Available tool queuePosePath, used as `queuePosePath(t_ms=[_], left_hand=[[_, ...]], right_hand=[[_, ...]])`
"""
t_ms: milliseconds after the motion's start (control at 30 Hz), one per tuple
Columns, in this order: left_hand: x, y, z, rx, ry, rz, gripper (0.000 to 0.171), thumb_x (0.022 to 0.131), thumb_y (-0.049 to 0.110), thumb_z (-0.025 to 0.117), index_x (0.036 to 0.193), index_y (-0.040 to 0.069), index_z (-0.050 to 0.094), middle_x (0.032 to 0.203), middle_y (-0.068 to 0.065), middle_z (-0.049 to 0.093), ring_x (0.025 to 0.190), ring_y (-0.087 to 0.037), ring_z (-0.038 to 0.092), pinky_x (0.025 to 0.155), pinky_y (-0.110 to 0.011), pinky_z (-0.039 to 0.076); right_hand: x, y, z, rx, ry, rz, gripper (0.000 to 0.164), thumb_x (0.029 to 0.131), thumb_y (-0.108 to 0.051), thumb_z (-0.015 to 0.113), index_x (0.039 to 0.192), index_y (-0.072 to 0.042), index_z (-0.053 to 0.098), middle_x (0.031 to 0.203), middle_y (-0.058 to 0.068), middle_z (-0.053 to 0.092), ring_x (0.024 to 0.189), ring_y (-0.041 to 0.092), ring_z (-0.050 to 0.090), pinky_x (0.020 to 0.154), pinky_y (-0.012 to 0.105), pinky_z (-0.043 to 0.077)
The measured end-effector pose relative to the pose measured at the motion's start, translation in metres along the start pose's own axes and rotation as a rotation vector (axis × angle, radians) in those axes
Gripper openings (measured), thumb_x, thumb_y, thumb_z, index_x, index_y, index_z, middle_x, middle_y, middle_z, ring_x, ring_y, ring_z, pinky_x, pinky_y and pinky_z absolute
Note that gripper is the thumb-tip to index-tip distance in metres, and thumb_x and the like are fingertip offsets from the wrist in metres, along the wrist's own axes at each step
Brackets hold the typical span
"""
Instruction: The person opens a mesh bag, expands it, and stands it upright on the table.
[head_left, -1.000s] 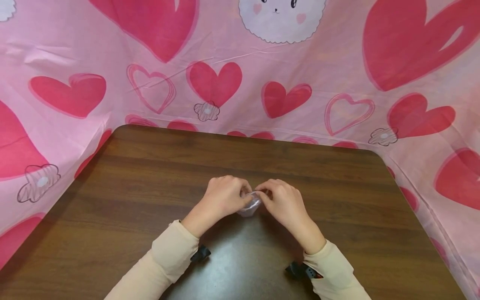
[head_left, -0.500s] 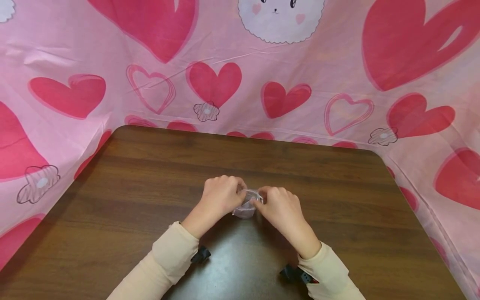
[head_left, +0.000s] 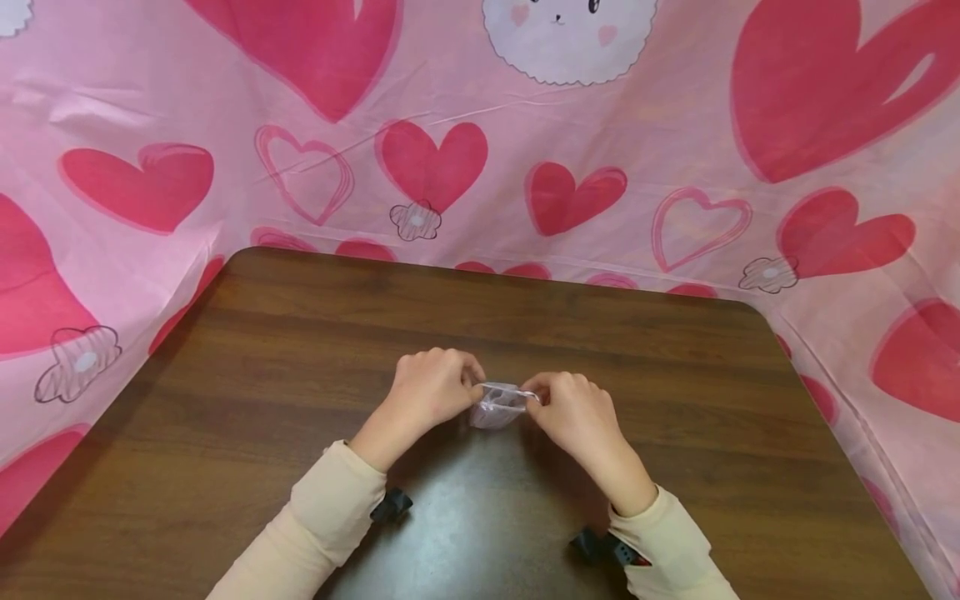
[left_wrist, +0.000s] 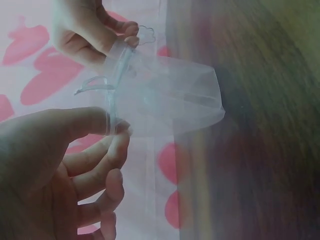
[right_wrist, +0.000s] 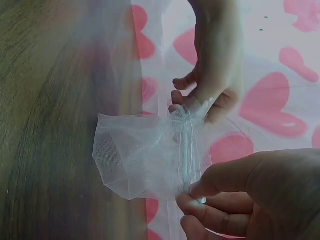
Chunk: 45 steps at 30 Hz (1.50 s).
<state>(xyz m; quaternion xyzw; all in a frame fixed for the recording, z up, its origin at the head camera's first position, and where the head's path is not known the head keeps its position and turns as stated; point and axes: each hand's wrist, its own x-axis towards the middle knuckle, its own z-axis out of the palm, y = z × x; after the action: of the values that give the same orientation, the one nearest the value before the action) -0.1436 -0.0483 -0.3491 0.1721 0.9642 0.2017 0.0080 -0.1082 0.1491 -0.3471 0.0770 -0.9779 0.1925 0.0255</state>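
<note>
A small sheer white organza drawstring bag (head_left: 496, 410) hangs between both hands above the table. My left hand (head_left: 432, 387) pinches one side of its top edge between thumb and forefinger; the other fingers curl loosely in the left wrist view. Opposite it, my right hand (head_left: 576, 410) pinches the other side of the edge. Pale ribbon cords run round the neck of the bag (right_wrist: 140, 157) in the right wrist view, with a loop sticking out. The mouth is spread, and through the thin mesh I see nothing inside.
The brown wooden table (head_left: 337, 317) spreads all around beneath the hands. Behind and beside it hangs a pink cloth (head_left: 480, 100) printed with red hearts. Black wrist cameras (head_left: 392, 506) sit under both cream sleeves (head_left: 341, 487).
The two hands have drawn apart, left hand to the left and right hand slightly right. The bag's mouth, bunched between the fingers before, is now spread between them.
</note>
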Motion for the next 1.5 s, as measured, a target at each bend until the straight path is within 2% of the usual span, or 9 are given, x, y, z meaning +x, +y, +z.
queuePosePath(t_ms=[233,467,700,933,1333,1500], left_hand=[[0.0,0.001,0.001,-0.017,-0.009,-0.009,0.009,0.083,0.035,0.076,0.09,0.029,0.077,0.065,0.018,0.06,0.063,-0.01,0.057,0.056,-0.034,0.041],[0.002,0.004,0.004,-0.039,0.057,0.011,0.016,0.085,0.045,0.074,0.09,0.029,0.076,0.07,0.021,0.062,0.065,-0.007,0.059,0.059,-0.034,0.043],[0.003,0.011,0.006,-0.029,0.108,0.04,0.02,0.086,0.048,0.072,0.089,0.029,0.076,0.074,0.02,0.065,0.071,-0.007,0.062,0.063,-0.036,0.045],[0.005,0.013,0.006,-0.019,0.118,0.048,0.022,0.086,0.049,0.072,0.09,0.029,0.077,0.08,0.018,0.068,0.073,-0.009,0.064,0.061,-0.035,0.046],[0.009,0.015,0.008,-0.009,0.105,0.037,0.026,0.088,0.051,0.069,0.098,0.028,0.076,0.09,0.015,0.071,0.079,-0.012,0.066,0.064,-0.037,0.047],[0.008,0.015,0.009,-0.023,0.147,0.04,0.024,0.09,0.047,0.067,0.101,0.029,0.076,0.089,0.016,0.07,0.078,-0.011,0.065,0.063,-0.036,0.047]], right_hand=[[-0.002,0.006,-0.001,0.028,0.001,-0.006,0.01,0.084,-0.014,0.072,0.092,-0.016,0.078,0.064,-0.007,0.058,0.053,0.014,0.048,0.047,0.033,0.037],[-0.001,0.011,0.001,0.069,0.114,-0.058,0.013,0.088,-0.018,0.074,0.099,-0.012,0.077,0.073,-0.004,0.067,0.057,0.013,0.054,0.051,0.035,0.042],[0.001,0.008,0.001,0.078,0.15,-0.066,0.021,0.089,-0.024,0.075,0.105,-0.011,0.077,0.073,-0.003,0.065,0.057,0.012,0.05,0.05,0.034,0.041],[0.003,0.007,0.001,0.079,0.169,-0.047,0.026,0.09,-0.025,0.074,0.11,-0.008,0.075,0.079,0.002,0.069,0.058,0.013,0.053,0.049,0.033,0.041],[0.008,0.008,0.002,0.061,0.163,-0.01,0.026,0.092,-0.027,0.071,0.111,-0.01,0.075,0.08,0.002,0.07,0.055,0.014,0.051,0.048,0.033,0.041],[0.008,0.01,0.003,0.051,0.16,0.001,0.028,0.093,-0.03,0.07,0.111,-0.01,0.075,0.085,0.003,0.072,0.058,0.016,0.056,0.05,0.035,0.044]])
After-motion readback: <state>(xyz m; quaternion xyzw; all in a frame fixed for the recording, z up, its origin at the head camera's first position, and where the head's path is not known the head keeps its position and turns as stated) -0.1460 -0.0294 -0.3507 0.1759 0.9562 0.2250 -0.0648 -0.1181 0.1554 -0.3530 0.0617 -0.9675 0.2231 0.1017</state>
